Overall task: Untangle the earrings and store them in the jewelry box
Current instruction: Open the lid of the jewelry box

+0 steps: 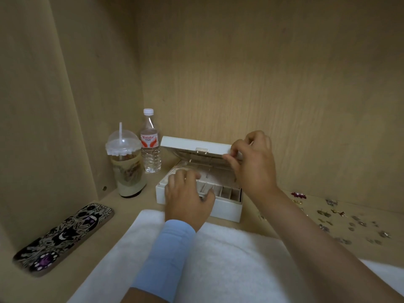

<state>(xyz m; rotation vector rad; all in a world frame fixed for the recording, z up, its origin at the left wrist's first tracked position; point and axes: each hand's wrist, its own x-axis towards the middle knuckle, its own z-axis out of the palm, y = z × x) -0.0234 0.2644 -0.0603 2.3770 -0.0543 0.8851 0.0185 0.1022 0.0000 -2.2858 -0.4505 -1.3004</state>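
A white towel [229,259] covers the near part of the wooden shelf [91,232]. Just beyond it sits the white jewelry box [225,207], its lid [192,143] partly raised. The right hand [253,162] pinches the lid's right front corner, thumb and fingers closed on its edge. The left hand [188,197], a blue band on its wrist, rests on the box's front left, fingers spread and bent over the divided compartments, gripping nothing that shows. The earrings [341,219] lie scattered on the shelf, well right of both hands. Left of the box stand an iced drink cup [127,169] and a water bottle [150,143]; a patterned phone [63,239] lies nearer.
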